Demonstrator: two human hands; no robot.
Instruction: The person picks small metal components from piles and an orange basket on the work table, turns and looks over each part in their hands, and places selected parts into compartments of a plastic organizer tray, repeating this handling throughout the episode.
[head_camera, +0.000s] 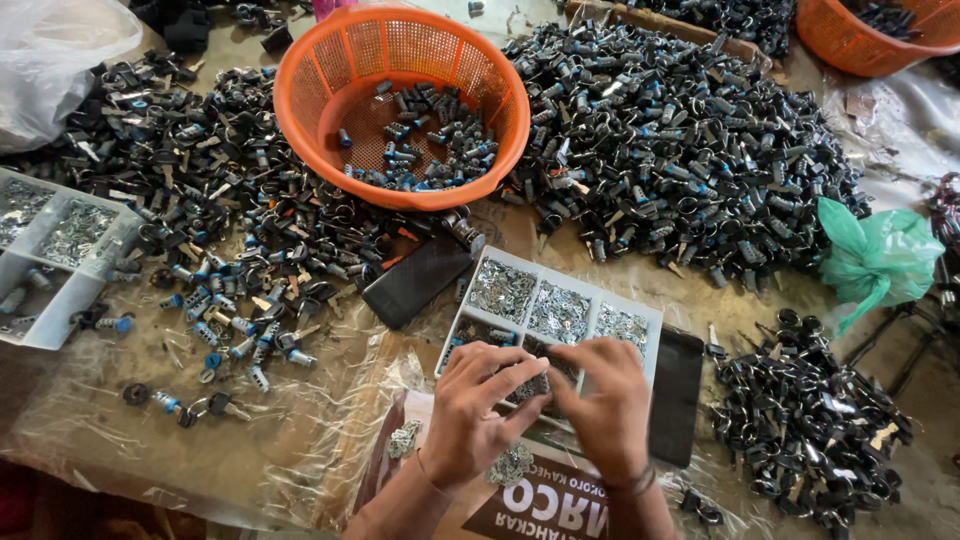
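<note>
**Both hands pinching small metal parts over the sorting tray**

The small metal parts (527, 385) sit right between the fingertips of both hands, over the near row of the white divided tray (650, 322). The left hand (470, 410) curls its fingers inward and pinches at the parts; the right hand (605, 400) meets it from the other side, fingers bent and closed on the same little cluster. How much each hand actually grips is hidden by the knuckles.

Judging from this, the step in hand is picking or sorting parts at the tray's near compartments. The next move calls for a fine pinch, since the pieces are tiny and lie packed together.

Just beyond the fingertips, the tray's far compartments hold more shiny pieces. Below the left wrist a few loose bits (404, 438) lie on a printed cardboard sheet (540, 505). A dark flat slab (677, 395) lies just right of the right hand, another (418, 282) up and left of the left hand. Farther out past the fingers stands an orange basket (300, 75) with some locks inside, flanked by great heaps of locks and keys (680, 150). A second tray (40, 330) lies far left, a green bag (880, 255) far right
</note>
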